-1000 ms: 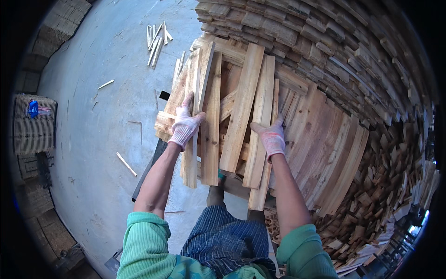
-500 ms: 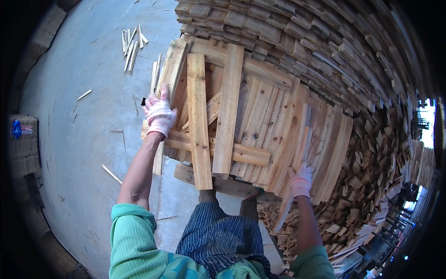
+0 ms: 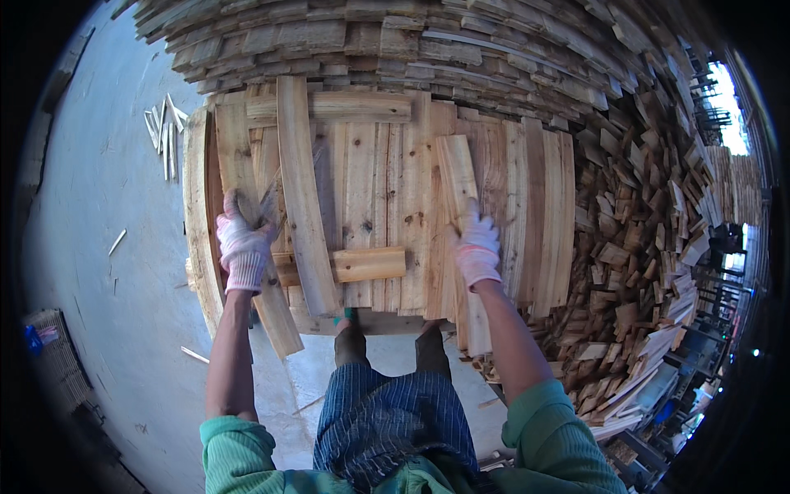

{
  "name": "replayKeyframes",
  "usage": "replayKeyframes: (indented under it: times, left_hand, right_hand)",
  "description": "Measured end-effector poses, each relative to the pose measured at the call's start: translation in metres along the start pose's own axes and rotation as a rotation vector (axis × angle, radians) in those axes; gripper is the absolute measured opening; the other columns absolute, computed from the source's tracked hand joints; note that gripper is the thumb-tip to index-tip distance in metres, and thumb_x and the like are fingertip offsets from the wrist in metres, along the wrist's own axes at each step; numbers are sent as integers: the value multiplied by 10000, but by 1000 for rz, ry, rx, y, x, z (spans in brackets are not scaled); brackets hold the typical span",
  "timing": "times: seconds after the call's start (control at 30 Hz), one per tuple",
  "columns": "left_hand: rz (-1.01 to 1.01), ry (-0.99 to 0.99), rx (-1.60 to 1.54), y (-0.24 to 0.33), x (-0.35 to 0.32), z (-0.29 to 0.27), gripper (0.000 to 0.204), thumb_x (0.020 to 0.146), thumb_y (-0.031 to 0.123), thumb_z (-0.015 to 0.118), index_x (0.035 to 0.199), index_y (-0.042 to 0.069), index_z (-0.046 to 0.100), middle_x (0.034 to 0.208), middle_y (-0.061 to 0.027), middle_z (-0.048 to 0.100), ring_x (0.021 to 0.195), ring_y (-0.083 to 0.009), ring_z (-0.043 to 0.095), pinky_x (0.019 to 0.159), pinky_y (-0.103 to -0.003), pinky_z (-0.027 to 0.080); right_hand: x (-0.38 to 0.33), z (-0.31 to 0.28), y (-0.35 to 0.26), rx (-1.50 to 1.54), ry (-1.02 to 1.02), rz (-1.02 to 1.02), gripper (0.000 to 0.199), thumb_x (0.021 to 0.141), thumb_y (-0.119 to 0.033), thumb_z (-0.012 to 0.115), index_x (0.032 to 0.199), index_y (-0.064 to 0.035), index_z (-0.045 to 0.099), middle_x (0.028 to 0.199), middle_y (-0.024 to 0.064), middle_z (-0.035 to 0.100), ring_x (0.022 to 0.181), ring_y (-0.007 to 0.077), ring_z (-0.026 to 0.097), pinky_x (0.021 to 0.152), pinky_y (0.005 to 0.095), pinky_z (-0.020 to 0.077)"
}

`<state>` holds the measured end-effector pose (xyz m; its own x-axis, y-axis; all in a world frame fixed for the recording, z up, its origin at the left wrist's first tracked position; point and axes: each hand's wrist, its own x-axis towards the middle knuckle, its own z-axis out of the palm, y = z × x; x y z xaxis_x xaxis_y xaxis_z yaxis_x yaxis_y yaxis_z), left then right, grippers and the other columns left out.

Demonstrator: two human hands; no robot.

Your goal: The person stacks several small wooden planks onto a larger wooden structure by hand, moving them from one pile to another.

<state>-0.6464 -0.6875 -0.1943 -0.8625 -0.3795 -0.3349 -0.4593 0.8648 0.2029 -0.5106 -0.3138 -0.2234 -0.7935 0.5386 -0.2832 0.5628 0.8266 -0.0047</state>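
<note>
Both my hands wear pale pink-and-white knit gloves. My left hand [image 3: 244,245] is closed around a slanting wooden board [image 3: 278,325], whose near end juts past the front of the pile. My right hand [image 3: 476,251] grips a narrower wooden board [image 3: 455,160] that points away from me. Beneath them, a layer of side-by-side planks [image 3: 358,189] forms a flat top. Between my hands a loose board [image 3: 303,198] lies across two crosswise pieces, a far one [image 3: 354,107] and a near one [image 3: 370,263]. Another long board [image 3: 197,222] rests along the left edge.
Behind the planks rises a tall stack of layered boards [image 3: 346,37]. A large heap of short wood pieces [image 3: 617,239] lies to the right. On the concrete floor [image 3: 107,189] at left are several thin offcuts [image 3: 167,136]. My feet are at the near edge of the pile.
My left hand has shifted from the leftmost board to the one beside it. My right hand has brought its board leftward over the planks. The view has turned, leveling the pile.
</note>
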Motion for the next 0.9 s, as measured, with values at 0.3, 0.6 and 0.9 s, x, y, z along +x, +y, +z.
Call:
replayKeyframes:
  times: [0.3, 0.6, 0.9]
  left_hand:
    - [1, -140, 1, 10, 18, 16, 1011, 784, 345, 751, 1605, 263, 167, 1454, -269, 405, 1287, -443, 523, 1054, -496, 474]
    - [442, 11, -284, 32, 16, 12, 961, 797, 117, 766, 1596, 200, 237, 1380, -248, 467, 1211, -383, 550, 1079, -438, 462]
    - [483, 61, -582, 64, 13, 64, 852, 881, 123, 735, 1582, 38, 260, 1408, -215, 539, 1220, -278, 579, 1007, -383, 485]
  right_hand:
    - [19, 2, 13, 175, -136, -92, 875, 856, -404, 725, 1566, -161, 276, 1179, 260, 494, 1105, 450, 539, 920, 539, 483]
    - [131, -130, 35, -291, -174, -610, 694, 910, -141, 662, 1532, -262, 380, 1253, 215, 533, 1183, 407, 552, 1025, 534, 437]
    - [246, -74, 37, -111, -162, -811, 679, 873, -28, 557, 1495, -242, 392, 1350, 226, 514, 1292, 420, 496, 1110, 525, 385]
